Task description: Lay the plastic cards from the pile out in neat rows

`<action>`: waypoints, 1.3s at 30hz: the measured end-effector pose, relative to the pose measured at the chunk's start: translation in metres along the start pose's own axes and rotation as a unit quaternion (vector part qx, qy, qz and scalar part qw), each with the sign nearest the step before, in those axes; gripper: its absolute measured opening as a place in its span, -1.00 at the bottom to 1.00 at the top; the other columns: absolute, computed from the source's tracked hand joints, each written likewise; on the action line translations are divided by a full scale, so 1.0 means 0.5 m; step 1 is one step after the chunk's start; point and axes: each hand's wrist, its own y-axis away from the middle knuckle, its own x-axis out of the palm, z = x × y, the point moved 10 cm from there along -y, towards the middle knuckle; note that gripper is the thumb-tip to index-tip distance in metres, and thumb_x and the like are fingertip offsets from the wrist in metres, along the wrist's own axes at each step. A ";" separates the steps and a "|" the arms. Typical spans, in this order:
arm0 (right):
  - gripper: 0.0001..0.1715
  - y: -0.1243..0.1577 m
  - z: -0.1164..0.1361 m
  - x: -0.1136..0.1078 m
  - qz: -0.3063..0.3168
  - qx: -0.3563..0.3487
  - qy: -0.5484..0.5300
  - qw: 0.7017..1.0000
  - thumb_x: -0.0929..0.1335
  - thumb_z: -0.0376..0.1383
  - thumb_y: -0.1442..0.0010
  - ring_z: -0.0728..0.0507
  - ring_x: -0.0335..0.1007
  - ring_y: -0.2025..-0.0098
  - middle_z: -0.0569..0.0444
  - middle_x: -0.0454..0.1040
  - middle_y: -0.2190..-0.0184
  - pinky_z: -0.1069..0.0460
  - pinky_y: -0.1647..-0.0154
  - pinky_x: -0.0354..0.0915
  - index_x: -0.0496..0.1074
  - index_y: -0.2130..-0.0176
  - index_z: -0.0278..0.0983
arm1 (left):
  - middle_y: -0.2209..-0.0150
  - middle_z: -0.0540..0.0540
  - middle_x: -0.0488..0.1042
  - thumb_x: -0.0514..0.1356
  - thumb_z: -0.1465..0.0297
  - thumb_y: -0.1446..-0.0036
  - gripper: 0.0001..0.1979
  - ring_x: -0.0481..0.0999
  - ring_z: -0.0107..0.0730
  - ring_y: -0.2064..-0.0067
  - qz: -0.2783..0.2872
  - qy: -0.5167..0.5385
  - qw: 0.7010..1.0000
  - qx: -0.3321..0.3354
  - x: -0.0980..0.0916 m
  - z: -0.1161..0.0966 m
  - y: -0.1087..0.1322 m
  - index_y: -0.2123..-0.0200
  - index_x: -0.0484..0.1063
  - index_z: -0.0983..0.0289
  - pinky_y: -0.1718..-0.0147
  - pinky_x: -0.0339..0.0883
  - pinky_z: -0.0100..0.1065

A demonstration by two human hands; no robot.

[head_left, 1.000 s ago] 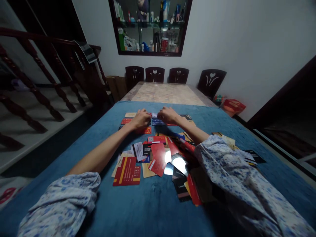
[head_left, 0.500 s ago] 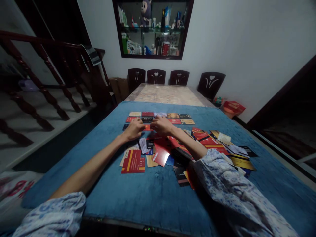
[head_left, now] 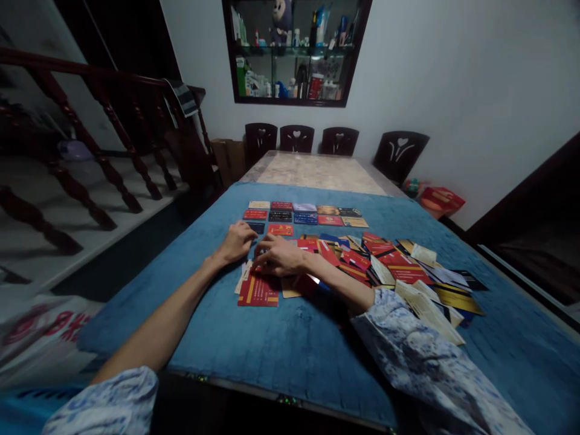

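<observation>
A loose heap of plastic cards (head_left: 399, 266), mostly red, gold and black, lies spread on a blue cloth (head_left: 290, 344). Beyond it, cards are laid out in neat rows (head_left: 303, 214). My left hand (head_left: 235, 243) rests palm down on the cloth at the left end of the heap, beside a dark card (head_left: 256, 227). My right hand (head_left: 278, 258) lies flat with its fingers spread over cards at the heap's left edge, just above a large red card with yellow stripes (head_left: 258, 291). Neither hand grips a card that I can see.
The blue cloth covers the near part of a long table (head_left: 312, 172) with a bare marbled top beyond. Several dark chairs (head_left: 296, 139) stand at the far end. A wooden stair railing (head_left: 90, 139) runs along the left. A wall cabinet (head_left: 294, 51) holds bottles.
Both hands have drawn back from the far rows of laid-out cards to the left edge of the loose heap. The view has pulled back from the table.
</observation>
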 end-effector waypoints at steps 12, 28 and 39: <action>-0.66 -0.002 -0.036 0.009 0.001 0.066 0.063 0.996 0.32 -0.12 -0.33 -0.27 0.09 -0.08 -0.03 0.46 -0.05 -0.16 -0.02 0.09 0.55 -0.03 -0.06 | 0.29 0.16 0.58 0.11 0.50 -0.16 -0.77 0.44 -0.18 0.14 -0.006 0.016 1.000 -0.005 -0.016 -0.002 0.006 0.32 0.60 0.28 0.09 0.33 -0.12; -0.59 0.023 -0.101 -0.010 0.004 0.210 0.140 0.968 0.30 -0.06 -0.33 -0.34 0.09 -0.13 -0.14 0.43 -0.04 -0.20 -0.03 0.08 0.55 0.04 -0.24 | 0.36 0.08 0.51 0.23 0.26 -0.09 -0.81 0.45 -0.30 0.28 0.163 0.037 0.986 0.028 0.003 -0.061 0.026 0.39 0.53 0.27 0.26 0.29 -0.32; -0.63 0.031 -0.116 -0.004 -0.008 0.205 0.098 0.974 0.31 -0.12 -0.33 -0.31 0.13 -0.11 -0.08 0.47 -0.07 -0.18 -0.02 0.12 0.54 -0.02 -0.19 | 0.20 0.15 0.51 0.31 0.14 0.01 -0.64 0.44 -0.14 0.14 0.179 0.011 0.984 0.014 0.004 -0.062 0.035 0.21 0.48 0.26 0.13 0.32 -0.20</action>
